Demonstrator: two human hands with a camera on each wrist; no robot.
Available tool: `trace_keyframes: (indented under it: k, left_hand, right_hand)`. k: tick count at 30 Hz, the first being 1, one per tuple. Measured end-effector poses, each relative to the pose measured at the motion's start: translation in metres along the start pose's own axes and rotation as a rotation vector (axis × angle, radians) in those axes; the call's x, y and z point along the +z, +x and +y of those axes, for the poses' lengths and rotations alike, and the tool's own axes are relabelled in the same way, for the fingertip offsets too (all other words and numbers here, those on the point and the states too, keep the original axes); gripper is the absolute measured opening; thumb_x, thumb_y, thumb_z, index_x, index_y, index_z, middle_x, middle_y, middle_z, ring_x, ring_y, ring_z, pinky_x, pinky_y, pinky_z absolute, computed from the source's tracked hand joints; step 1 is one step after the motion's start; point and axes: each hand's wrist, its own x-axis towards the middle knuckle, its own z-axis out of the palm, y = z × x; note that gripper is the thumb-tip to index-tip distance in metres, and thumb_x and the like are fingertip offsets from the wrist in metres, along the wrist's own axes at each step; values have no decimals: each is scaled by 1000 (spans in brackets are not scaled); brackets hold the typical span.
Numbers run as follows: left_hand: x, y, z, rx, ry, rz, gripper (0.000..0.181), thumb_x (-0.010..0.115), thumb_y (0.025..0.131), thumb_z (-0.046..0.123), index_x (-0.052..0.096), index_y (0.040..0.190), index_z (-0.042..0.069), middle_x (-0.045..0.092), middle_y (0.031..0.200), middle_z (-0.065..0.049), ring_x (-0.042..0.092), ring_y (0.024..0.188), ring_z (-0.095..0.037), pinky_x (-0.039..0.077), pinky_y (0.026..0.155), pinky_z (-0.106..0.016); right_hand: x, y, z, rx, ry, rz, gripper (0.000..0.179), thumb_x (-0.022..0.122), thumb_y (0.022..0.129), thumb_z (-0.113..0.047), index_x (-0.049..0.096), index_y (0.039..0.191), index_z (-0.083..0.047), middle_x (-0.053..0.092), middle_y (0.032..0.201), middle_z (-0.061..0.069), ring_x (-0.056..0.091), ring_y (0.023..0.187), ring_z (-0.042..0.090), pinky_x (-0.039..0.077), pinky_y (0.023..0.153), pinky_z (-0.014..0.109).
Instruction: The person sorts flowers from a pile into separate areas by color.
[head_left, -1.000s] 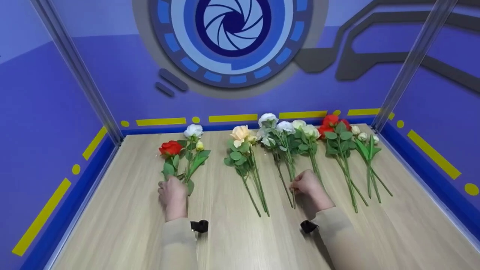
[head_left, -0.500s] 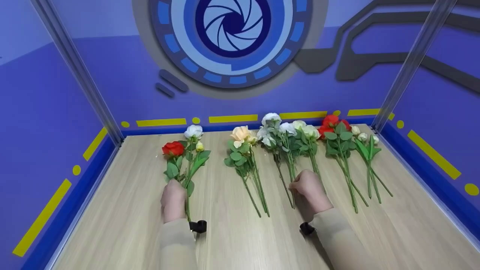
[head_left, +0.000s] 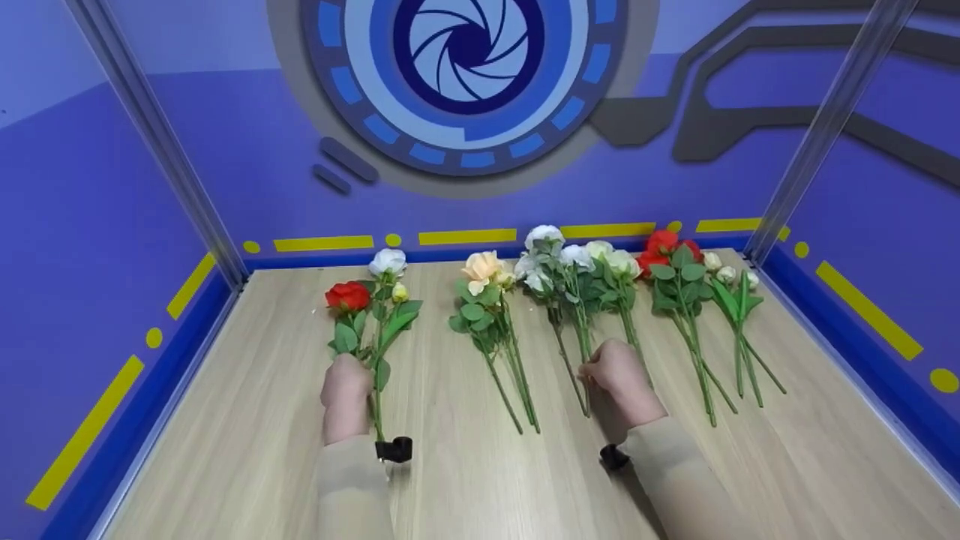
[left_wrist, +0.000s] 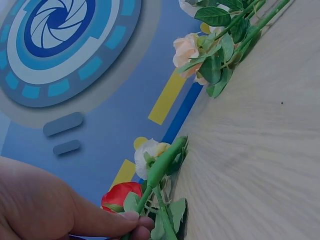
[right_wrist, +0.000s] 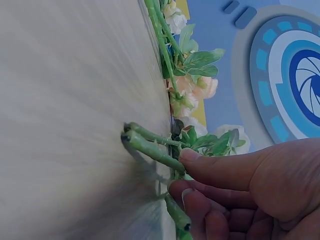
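Note:
At the left of the table, my left hand [head_left: 347, 394] pinches a stem low on the red rose [head_left: 348, 296]. The rose lies against a white flower [head_left: 388, 262] and a small yellow bud [head_left: 399, 292]. In the left wrist view, thumb and fingertips [left_wrist: 131, 215] meet on a green stem. My right hand [head_left: 619, 379] pinches a stem of the white flowers [head_left: 543, 238] right of centre. The right wrist view shows the thumb [right_wrist: 220, 169] pressed on the green stems [right_wrist: 155, 152] near their cut ends. The curled fingers partly hide the stems.
Peach roses [head_left: 482, 270] lie between the hands. Right of them are pale green flowers [head_left: 622, 264], red roses [head_left: 663, 244] and white tulip-like buds [head_left: 724, 274], their stems toward me. Blue-purple panels [head_left: 480, 202] close in the wooden table [head_left: 465, 487] at the back and sides.
My left hand has drawn slightly back, and the red rose has shifted right toward the white flower. The white flowers at my right hand have shifted slightly right.

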Motion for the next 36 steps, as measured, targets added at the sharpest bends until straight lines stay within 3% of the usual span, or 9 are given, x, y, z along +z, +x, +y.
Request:
trace_keyframes:
  k: [3,5,8,12,16,21,27,30,36]
  left_hand:
    - [-1,-1,2,9,-24,9,22,59,100,13,63,79,7,65,87,-11,57,76,-23,45,64,-35]
    - [-1,-1,4,23,-42,10,17,60,101,15,69,94,3,70,100,-16,64,85,-27,50,70,-37]
    - [-1,-1,7,47,-86,12,23,60,102,15,70,111,-4,70,117,-22,67,103,-36,54,84,-44]
    - [0,-2,11,97,-172,36,26,62,101,13,69,117,-7,69,123,-26,64,115,-42,52,96,-49]
    - [3,-3,18,155,-274,71,24,64,100,9,71,115,-8,71,115,-26,67,107,-39,55,90,-44]
    - [11,-6,33,224,-428,69,22,66,98,5,70,115,-9,73,101,-21,70,83,-22,55,71,-26]
    - [27,-17,53,304,-580,36,20,69,96,2,69,113,-8,73,95,-18,68,71,-11,59,63,-24]
    - [36,-22,62,343,-638,11,19,70,95,0,68,112,-9,72,93,-18,68,70,-11,59,61,-24]
    - [57,-33,81,390,-730,-82,17,71,93,-2,67,107,-10,73,92,-17,68,69,-10,60,60,-25]
  right_hand:
    - [-1,1,-1,2,-11,2,24,79,86,-12,74,64,-1,64,54,1,51,49,13,39,50,25]
    - [-1,0,-1,6,-9,3,26,79,87,-12,73,64,-2,63,53,0,50,49,13,39,49,25]
    - [-2,1,-1,10,7,1,28,77,88,-12,73,62,-2,60,51,-2,48,46,12,38,47,24]
    - [-3,1,-1,10,13,-3,31,76,89,-13,72,61,-3,57,48,-4,45,44,11,37,46,24]
    - [-6,0,-2,-2,-9,6,32,76,88,-15,72,59,-5,55,47,-6,45,45,12,36,48,25]
    - [-7,-3,-6,-18,-14,36,35,73,90,-13,69,56,-6,54,45,-5,43,44,13,35,49,26]
    - [-1,-7,-18,-64,-6,76,20,76,92,-15,78,78,-2,72,69,8,56,55,15,44,53,29]
    - [6,-9,-27,-97,27,78,14,76,92,-14,80,85,-2,76,79,10,61,61,15,48,56,29]
    - [19,-22,-48,-153,202,-5,9,74,94,-12,79,91,-5,74,77,4,67,63,13,55,58,27]
